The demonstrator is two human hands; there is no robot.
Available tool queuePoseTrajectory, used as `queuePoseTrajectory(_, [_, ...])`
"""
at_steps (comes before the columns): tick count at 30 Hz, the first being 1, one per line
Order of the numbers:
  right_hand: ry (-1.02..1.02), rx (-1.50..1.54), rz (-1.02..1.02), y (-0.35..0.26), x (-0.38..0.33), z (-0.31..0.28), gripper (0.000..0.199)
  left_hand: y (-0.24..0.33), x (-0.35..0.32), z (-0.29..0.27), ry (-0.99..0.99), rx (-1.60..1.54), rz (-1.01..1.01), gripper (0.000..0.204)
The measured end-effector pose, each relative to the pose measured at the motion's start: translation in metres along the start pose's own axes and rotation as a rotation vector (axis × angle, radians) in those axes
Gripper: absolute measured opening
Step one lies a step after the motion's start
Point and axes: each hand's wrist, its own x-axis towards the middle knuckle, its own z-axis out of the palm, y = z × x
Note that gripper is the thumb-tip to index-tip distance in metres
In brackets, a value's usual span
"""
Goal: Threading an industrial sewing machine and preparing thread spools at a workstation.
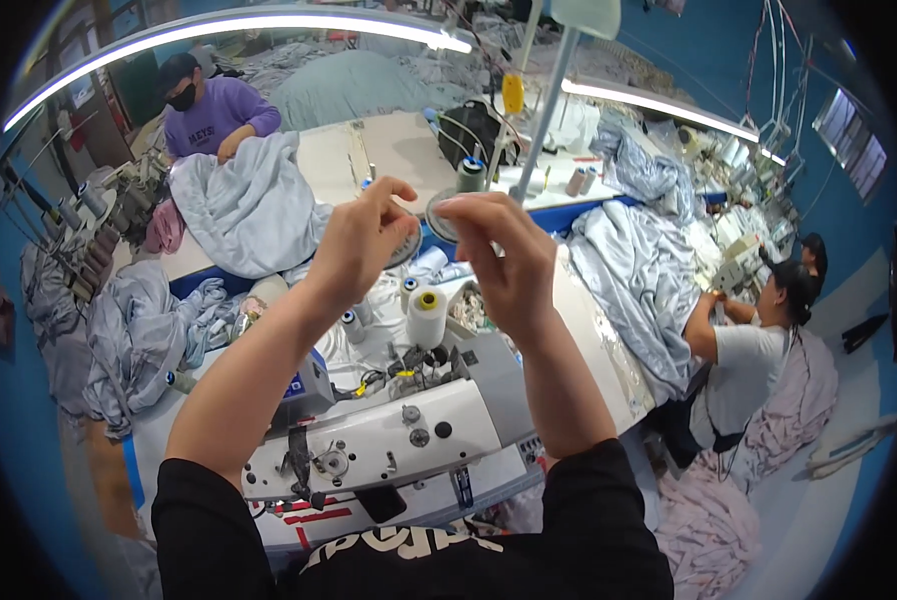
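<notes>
Along the near side of a white, blue-edged surface (161, 428), someone in a black short-sleeved top (214, 525) is reaching both bare forearms up and forward over a long white sewing machine (379, 450). Just behind the machine, a thick white thread cone with a yellow top (427, 320) is standing upright, with a small blue-topped spool (409, 288) sitting close by.

Higher up, the left hand (361, 238) is hovering with its fingers loosely bent and the thumb and forefinger slightly parted. The right hand (509, 258) is facing it, its fingers curling toward the thumb. I can't tell whether either is holding a fine thread. Between them a round grey disc (439, 230) is showing, near the right fingertips, and a dark thread cone with a blue top (472, 175) is standing just beyond it.

Farther right, shiny silver-grey cloth (634, 285) is spreading in folds, and a co-worker in a white shirt (754, 355) is bending over other work. Farther left, another co-worker in a purple top and black mask (219, 112) is handling a pale grey heap of fabric (254, 215). Overhead, a long white tube light (229, 22) is glowing.
</notes>
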Motion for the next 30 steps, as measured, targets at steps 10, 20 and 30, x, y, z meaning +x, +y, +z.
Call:
queuePoseTrajectory(10, [-0.424, 0.103, 0.364, -0.004, 0.020, 0.021, 0.020, 0.021, -0.034, -0.039, 0.118, -0.061, 0.094, 0.017])
queuePoseTrajectory(20, [-0.286, -0.173, 0.250, -0.010, 0.026, 0.030, 0.008, 0.014, -0.035, -0.043, 0.341, -0.099, 0.140, 0.019])
queuePoseTrajectory(30, [-0.280, -0.347, 0.141, -0.015, 0.022, 0.035, 0.006, 0.001, -0.055, -0.010, 0.079, -0.927, -0.537, 0.022])
